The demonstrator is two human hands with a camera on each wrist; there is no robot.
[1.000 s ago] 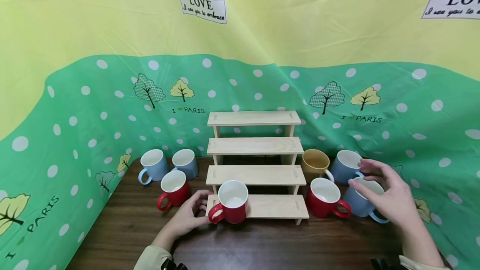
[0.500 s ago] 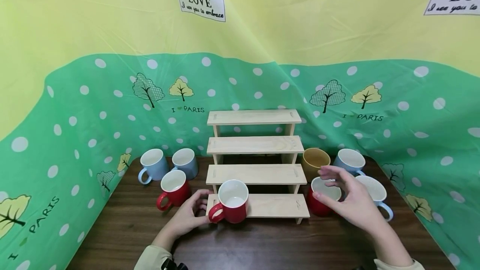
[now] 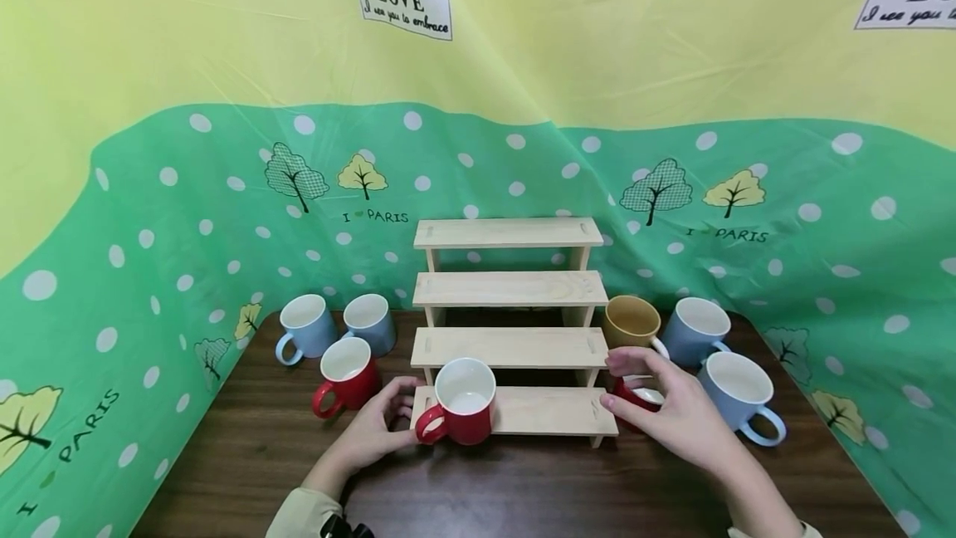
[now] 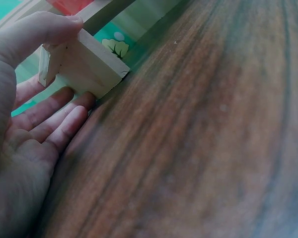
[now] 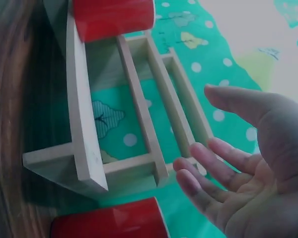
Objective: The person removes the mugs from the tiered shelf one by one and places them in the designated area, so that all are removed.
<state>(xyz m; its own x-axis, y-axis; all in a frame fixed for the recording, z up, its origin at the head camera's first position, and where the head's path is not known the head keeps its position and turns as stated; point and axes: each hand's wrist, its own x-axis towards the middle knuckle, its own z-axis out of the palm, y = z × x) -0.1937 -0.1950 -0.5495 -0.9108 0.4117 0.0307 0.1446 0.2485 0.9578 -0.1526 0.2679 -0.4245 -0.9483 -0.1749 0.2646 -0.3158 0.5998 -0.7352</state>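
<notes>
A pale wooden stepped rack (image 3: 515, 347) stands at the middle of the table. On the left part of its lowest step sits a red mug (image 3: 474, 430) with a white inside, handle to the left. My left hand (image 3: 377, 422) grips that step's left end; the left wrist view shows the thumb on the plank and fingertips against the side panel (image 4: 92, 67). My right hand (image 3: 672, 409) is held with spread fingers by the step's right end, holding nothing. It covers most of a second red mug (image 3: 635, 393), whose side (image 5: 114, 220) shows in the right wrist view.
Left of the rack stand two blue mugs (image 3: 309, 329) and a red mug (image 3: 351, 376). A tan mug (image 3: 631, 326) and two more blue mugs (image 3: 739, 393) stand at the right. A printed cloth (image 3: 515, 164) hangs behind the dark wooden table (image 3: 478, 496).
My right hand has moved left from over the right-hand blue mugs to beside the rack's lowest step. The left hand and the mug on the step have stayed put.
</notes>
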